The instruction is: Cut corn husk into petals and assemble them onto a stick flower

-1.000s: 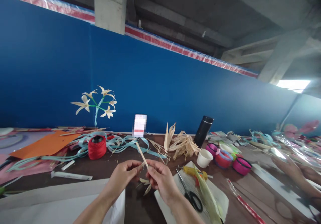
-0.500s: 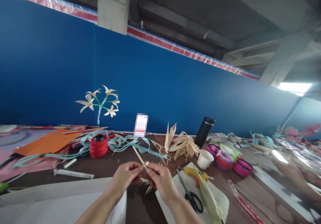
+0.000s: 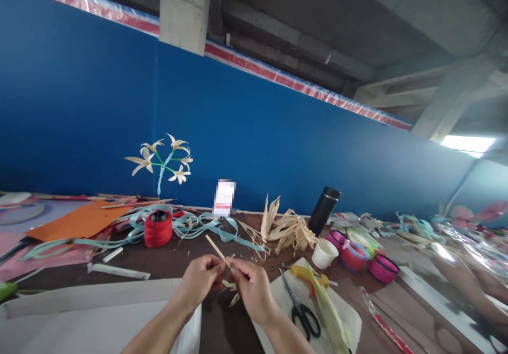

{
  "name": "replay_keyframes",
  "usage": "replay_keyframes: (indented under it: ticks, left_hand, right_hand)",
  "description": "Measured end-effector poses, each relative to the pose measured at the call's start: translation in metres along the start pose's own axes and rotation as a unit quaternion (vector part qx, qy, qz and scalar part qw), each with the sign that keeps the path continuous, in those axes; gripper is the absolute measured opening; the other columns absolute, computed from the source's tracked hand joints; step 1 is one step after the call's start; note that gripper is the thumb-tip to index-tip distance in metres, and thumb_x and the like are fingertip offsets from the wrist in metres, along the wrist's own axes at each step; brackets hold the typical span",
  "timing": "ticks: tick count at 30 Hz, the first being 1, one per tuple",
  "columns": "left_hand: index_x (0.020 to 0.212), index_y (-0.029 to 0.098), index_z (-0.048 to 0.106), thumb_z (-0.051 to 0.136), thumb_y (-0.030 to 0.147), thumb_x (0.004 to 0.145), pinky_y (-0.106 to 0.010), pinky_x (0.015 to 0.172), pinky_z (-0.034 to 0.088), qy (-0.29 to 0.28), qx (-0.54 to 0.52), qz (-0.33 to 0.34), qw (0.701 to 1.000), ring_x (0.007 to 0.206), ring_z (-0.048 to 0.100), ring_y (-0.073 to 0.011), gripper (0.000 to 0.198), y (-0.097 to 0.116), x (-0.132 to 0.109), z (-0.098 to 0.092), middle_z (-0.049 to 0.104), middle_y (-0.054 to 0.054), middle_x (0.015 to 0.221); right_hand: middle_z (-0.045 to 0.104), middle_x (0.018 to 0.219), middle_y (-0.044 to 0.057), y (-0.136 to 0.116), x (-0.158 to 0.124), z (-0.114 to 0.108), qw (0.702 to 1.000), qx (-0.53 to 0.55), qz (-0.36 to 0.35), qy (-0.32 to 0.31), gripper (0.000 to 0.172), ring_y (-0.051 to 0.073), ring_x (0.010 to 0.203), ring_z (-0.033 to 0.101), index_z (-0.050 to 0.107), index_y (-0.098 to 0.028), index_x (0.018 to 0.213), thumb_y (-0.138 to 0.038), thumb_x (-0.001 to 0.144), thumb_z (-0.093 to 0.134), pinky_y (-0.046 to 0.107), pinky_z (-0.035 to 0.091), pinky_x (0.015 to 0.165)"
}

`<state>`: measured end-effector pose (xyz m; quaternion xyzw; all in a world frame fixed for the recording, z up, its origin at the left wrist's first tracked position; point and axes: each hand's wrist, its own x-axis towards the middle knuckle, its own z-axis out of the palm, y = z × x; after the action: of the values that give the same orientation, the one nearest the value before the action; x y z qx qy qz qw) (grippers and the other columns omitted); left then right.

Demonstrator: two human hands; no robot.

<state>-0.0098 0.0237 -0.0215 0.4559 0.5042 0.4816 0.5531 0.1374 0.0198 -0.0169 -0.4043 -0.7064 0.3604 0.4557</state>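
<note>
In the head view, a thin pale stick (image 3: 216, 250) slants up and to the left out of my pinched fingers. My left hand (image 3: 201, 279) is closed on its lower part, fingertips almost touching those of the other hand. My right hand (image 3: 253, 286) pinches the stick's lower end with thumb and forefinger. Small pale pieces that look like corn husk (image 3: 234, 298) show just beneath my fingers; whether they are held or lie on the table I cannot tell. To the right of my right hand, black-handled scissors (image 3: 305, 317) and a green corn husk (image 3: 327, 306) lie on a paper pad.
Behind my hands are a red spool (image 3: 157, 229), light-blue ribbon (image 3: 226, 232), dried husks (image 3: 291, 229), a white cup (image 3: 324, 253) and a black bottle (image 3: 324, 210). A yellow glue gun (image 3: 304, 273) rests on the pad. Another person's hand (image 3: 456, 277) is at the right.
The stick and my fingertips have shifted slightly, and my right fingers now cover more of its lower end. The whole view has moved a little. Both hands keep their grip.
</note>
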Motion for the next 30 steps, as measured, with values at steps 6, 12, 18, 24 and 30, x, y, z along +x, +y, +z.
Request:
replay_keyframes:
  ticks: [6,12,18,24,30]
  left_hand:
    - [0.056,0.016,0.050,0.063,0.040,0.059,-0.022,0.048,0.040,-0.005,-0.020,0.005,1.000,0.045,0.043,-0.0081,0.028,0.002,0.000,0.001,0.045,0.006,0.049]
    - [0.054,0.016,0.050,0.061,0.033,0.060,-0.021,0.048,0.039,0.001,-0.037,-0.010,0.999,0.045,0.042,-0.0072,0.021,0.004,-0.002,0.003,0.044,0.006,0.048]
    - [0.057,0.016,0.052,0.062,0.032,0.059,-0.020,0.048,0.039,0.008,-0.054,-0.033,0.998,0.046,0.044,-0.0074,0.020,0.009,-0.005,0.005,0.046,0.006,0.049]
    - [0.056,0.015,0.052,0.063,0.033,0.059,-0.019,0.048,0.038,0.006,-0.055,-0.020,0.998,0.046,0.043,-0.0071,0.021,0.011,-0.008,0.004,0.045,0.006,0.048]
    - [0.060,0.015,0.055,0.064,0.034,0.058,-0.023,0.053,0.043,0.007,-0.040,-0.001,0.999,0.050,0.048,-0.0094,0.021,0.008,-0.006,0.004,0.050,0.005,0.053]
  right_hand:
    - [0.064,0.088,0.006,-0.001,-0.007,0.003,0.981,-0.166,-0.098,0.029,0.042,0.015,0.079,0.060,0.058,-0.026,0.115,-0.006,0.081,0.042,0.025,0.047,0.073]
    - [0.059,0.093,0.006,0.001,-0.012,0.004,0.954,-0.284,-0.099,0.007,0.057,0.016,0.081,0.060,0.048,-0.029,0.125,0.001,0.078,0.037,0.026,0.049,0.073]
    - [0.054,0.089,0.005,0.000,-0.014,0.004,0.923,-0.374,-0.092,-0.015,0.067,0.016,0.074,0.059,0.036,-0.032,0.132,0.002,0.075,0.039,0.026,0.049,0.066]
    - [0.054,0.089,0.004,-0.003,-0.015,0.005,0.912,-0.396,-0.104,-0.008,0.069,0.016,0.071,0.058,0.034,-0.032,0.133,0.002,0.073,0.040,0.025,0.049,0.063]
    - [0.059,0.095,0.007,-0.002,-0.013,0.003,0.943,-0.311,-0.114,0.022,0.055,0.017,0.081,0.060,0.046,-0.029,0.126,-0.002,0.079,0.040,0.027,0.050,0.073]
